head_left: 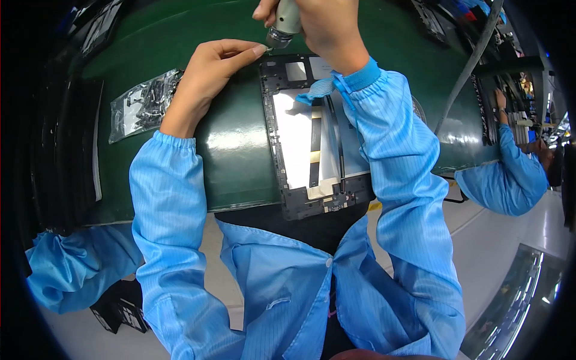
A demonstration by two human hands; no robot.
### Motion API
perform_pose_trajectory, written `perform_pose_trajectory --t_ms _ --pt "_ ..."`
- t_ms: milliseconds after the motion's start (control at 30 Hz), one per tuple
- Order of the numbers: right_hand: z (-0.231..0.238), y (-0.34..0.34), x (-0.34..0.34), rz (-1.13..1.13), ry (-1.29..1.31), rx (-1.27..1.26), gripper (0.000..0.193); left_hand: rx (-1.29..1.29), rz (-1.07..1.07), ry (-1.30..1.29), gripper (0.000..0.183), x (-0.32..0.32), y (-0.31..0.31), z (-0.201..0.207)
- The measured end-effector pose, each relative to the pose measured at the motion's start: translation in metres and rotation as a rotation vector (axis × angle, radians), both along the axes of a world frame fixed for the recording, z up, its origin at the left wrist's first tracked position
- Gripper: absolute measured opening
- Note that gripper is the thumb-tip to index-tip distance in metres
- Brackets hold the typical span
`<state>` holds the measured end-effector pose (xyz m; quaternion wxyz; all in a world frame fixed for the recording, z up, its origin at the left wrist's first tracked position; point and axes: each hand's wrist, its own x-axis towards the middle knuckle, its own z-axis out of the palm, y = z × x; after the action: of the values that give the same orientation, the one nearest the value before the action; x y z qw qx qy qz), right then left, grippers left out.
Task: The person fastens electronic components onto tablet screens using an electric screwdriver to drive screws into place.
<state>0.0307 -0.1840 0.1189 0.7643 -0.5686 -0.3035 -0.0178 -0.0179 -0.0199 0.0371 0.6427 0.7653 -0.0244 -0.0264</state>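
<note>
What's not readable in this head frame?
- Grey power screwdriver: upper body cut off by the top edge.
- Screw at its tip: too small to see.
- Right side of the open black tablet frame: hidden by the blue right sleeve.
- Clear plastic bag of small parts: contents too small to identify.

You have one open, dark-framed tablet chassis [312, 138] with a pale inner panel in front of you on one dark green work mat [234, 162]. Two bare hands of yours are at its top edge: your left hand [207, 75] and your right hand [321, 24], and the right one grips one grey, barrel-shaped electric screwdriver [283, 24]. One clear plastic bag of small dark parts [144, 102] lies to your left. One other person's blue-sleeved arm [510, 168] shows at the right. One grey cable [471, 60] hangs down on the right.
</note>
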Motion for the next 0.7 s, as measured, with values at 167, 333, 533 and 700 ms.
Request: perform_pose_trajectory --t_ms 167,333,533,700 --pt "-0.013 0.013 0.000 -0.001 -0.001 0.073 0.021 0.040 0.014 -0.035 0.030 0.001 -0.002 -0.003" --pt "-0.015 0.010 0.002 -0.074 -0.009 0.053 0.022 -0.033 -0.029 0.004 0.029 0.004 0.001 -0.005" --pt "-0.016 0.010 0.004 -0.074 0.007 0.068 0.022 0.030 -0.039 -0.016 0.029 0.006 0.000 -0.012" --pt "-0.018 0.011 0.002 -0.055 0.011 0.066 0.021 0.105 -0.048 0.038 0.025 0.001 -0.002 -0.002"
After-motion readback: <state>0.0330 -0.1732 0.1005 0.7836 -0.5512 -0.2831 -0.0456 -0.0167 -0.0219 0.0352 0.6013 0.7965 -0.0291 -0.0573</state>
